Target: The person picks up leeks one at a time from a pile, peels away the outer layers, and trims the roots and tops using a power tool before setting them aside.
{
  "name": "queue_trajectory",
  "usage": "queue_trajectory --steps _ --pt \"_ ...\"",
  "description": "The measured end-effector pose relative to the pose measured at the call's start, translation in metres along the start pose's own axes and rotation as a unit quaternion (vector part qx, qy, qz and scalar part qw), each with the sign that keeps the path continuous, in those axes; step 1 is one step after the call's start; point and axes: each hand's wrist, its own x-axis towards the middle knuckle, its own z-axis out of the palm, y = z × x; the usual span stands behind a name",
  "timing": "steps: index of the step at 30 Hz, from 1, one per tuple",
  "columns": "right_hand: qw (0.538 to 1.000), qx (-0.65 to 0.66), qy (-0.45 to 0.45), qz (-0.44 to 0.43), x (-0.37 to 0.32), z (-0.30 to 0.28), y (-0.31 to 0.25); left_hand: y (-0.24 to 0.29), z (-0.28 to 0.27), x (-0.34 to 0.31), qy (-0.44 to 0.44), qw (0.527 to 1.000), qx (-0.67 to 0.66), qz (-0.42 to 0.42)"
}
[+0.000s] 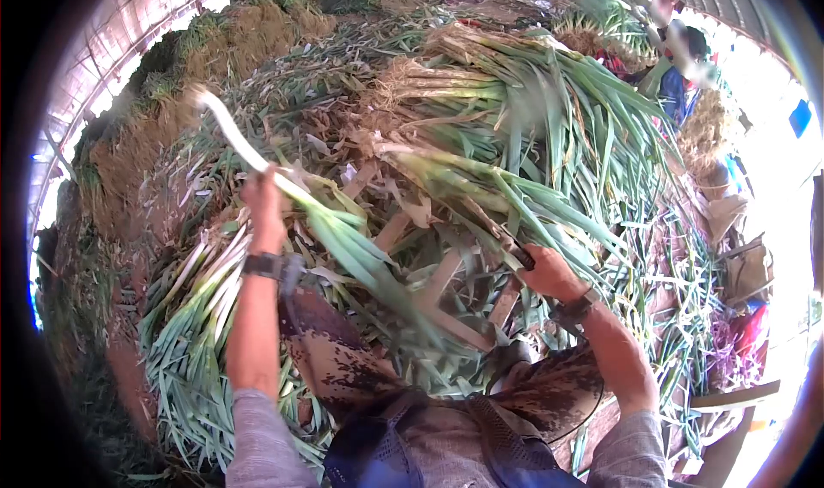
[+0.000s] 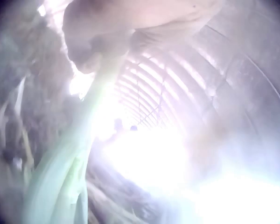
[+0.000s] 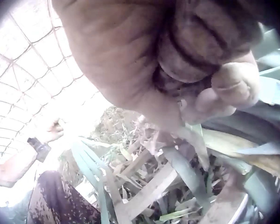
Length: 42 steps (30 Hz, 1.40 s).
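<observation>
My left hand (image 1: 264, 203) grips a long leek (image 1: 339, 230) around its stalk. The white root end points up and away, while the green leaves hang toward my legs. In the left wrist view, the leek's leaves (image 2: 67, 172) run down from the fingers, washed out by glare. On the other side, my right hand (image 1: 554, 273) has its fingers curled around a thin, dark-handled knife (image 1: 518, 254) that slants up and to the left. The right wrist view shows the curled fingers (image 3: 235, 86), with most of the handle hidden inside.
Untrimmed leeks (image 1: 558, 119) lie heaped ahead with roots to the left. White-stalked leeks (image 1: 210, 286) form a pile at my left. Wooden slats (image 1: 442, 282) stand between my knees among loose leaves. Another person (image 1: 678, 72) is at the far right.
</observation>
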Motion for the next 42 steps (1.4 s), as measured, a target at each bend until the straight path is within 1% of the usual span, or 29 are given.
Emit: queue_trajectory --steps 2,4,5,6,7,8,9,10,12,14,15,16,20,22,24,26,27,28,30,32,33,34,35,36,37,38,39,40,42 --pt "1.000 -0.008 -0.010 0.007 -0.004 -0.001 0.008 0.050 -0.047 0.041 -0.053 0.993 0.103 -0.027" --pt "0.987 -0.083 -0.136 -0.011 -0.010 -0.008 0.007 0.099 -0.074 0.065 -0.023 0.967 0.249 0.040" --pt "0.989 -0.052 -0.130 -0.055 -0.012 -0.004 0.022 0.101 -0.101 0.093 -0.039 0.946 0.310 0.092" --pt "0.989 -0.048 -0.130 -0.055 -0.015 -0.007 0.016 0.101 -0.128 0.119 -0.056 0.917 0.369 0.143" --pt "0.996 0.018 -0.081 -0.039 -0.022 -0.017 0.004 0.104 -0.142 0.128 -0.058 0.915 0.371 0.145" --pt "0.996 0.083 -0.032 -0.022 -0.025 -0.025 -0.003 0.107 -0.155 0.131 -0.066 0.863 0.485 0.126" --pt "0.999 0.047 -0.015 0.007 -0.024 -0.031 -0.002 0.107 -0.167 0.132 -0.072 0.797 0.591 0.105" --pt "0.999 0.048 -0.015 0.007 -0.024 -0.040 -0.001 0.088 -0.179 0.132 -0.072 0.796 0.591 0.106" --pt "0.997 0.035 0.068 -0.004 -0.024 -0.057 0.006 0.033 -0.190 0.132 -0.074 0.746 0.621 0.228" --pt "0.994 0.041 0.099 0.009 -0.023 -0.071 0.025 0.025 -0.139 0.092 -0.149 0.795 0.575 0.122" --pt "0.994 0.039 0.102 0.006 -0.021 -0.078 0.040 0.028 -0.108 0.072 -0.214 0.803 0.543 0.121" --pt "0.996 0.008 0.077 0.043 -0.025 -0.093 0.037 0.032 -0.075 0.053 -0.277 0.809 0.505 0.119" --pt "0.996 -0.053 0.036 0.069 -0.022 -0.097 0.079 0.009 0.054 0.007 -0.363 0.831 0.399 0.140" --pt "0.994 -0.003 -0.014 0.110 -0.035 -0.093 0.059 0.012 0.109 -0.026 -0.418 0.818 0.363 0.159" --pt "0.996 -0.063 -0.040 0.048 -0.047 -0.081 0.068 0.007 0.153 -0.051 -0.472 0.771 0.370 0.213" --pt "0.990 -0.023 -0.104 0.093 -0.060 -0.095 0.045 0.013 0.178 -0.083 -0.488 0.754 0.357 0.257" --pt "0.984 -0.023 -0.143 0.103 -0.062 -0.087 0.059 -0.012 0.190 -0.093 -0.479 0.761 0.328 0.290" --pt "0.981 -0.008 -0.177 0.080 -0.069 -0.095 0.037 -0.028 0.198 -0.102 -0.481 0.757 0.316 0.309" --pt "0.984 -0.027 -0.162 0.066 -0.076 -0.085 0.042 -0.044 0.202 -0.123 -0.537 0.749 0.305 0.241" --pt "0.976 -0.001 -0.212 0.049 -0.078 -0.079 0.046 -0.054 0.197 -0.140 -0.515 0.766 0.267 0.276" --pt "0.971 -0.015 -0.233 0.057 -0.080 -0.079 0.040 -0.043 0.196 -0.148 -0.517 0.781 0.260 0.234" --pt "0.965 -0.027 -0.253 0.065 -0.082 -0.078 0.035 -0.039 0.199 -0.151 -0.520 0.779 0.261 0.234" --pt "0.979 -0.010 -0.205 0.001 -0.084 -0.072 0.045 -0.037 0.201 -0.153 -0.468 0.806 0.238 0.271" --pt "0.978 -0.007 -0.208 0.003 -0.087 -0.073 0.049 -0.038 0.201 -0.156 -0.414 0.830 0.215 0.305" --pt "0.988 0.060 -0.137 0.038 -0.090 -0.076 0.053 -0.037 0.203 -0.151 -0.404 0.814 0.243 0.340" --pt "0.987 0.126 -0.063 0.073 -0.090 -0.080 0.054 -0.036 0.207 -0.150 -0.404 0.814 0.244 0.338" --pt "0.991 0.111 -0.021 0.073 -0.089 -0.087 0.052 -0.024 0.211 -0.150 -0.384 0.815 0.236 0.364" --pt "0.981 0.162 0.030 0.098 -0.090 -0.084 0.060 -0.018 0.217 -0.150 -0.365 0.814 0.227 0.391" --pt "0.988 0.084 0.033 0.126 -0.089 -0.087 0.067 -0.019 0.234 -0.146 -0.381 0.799 0.203 0.419"
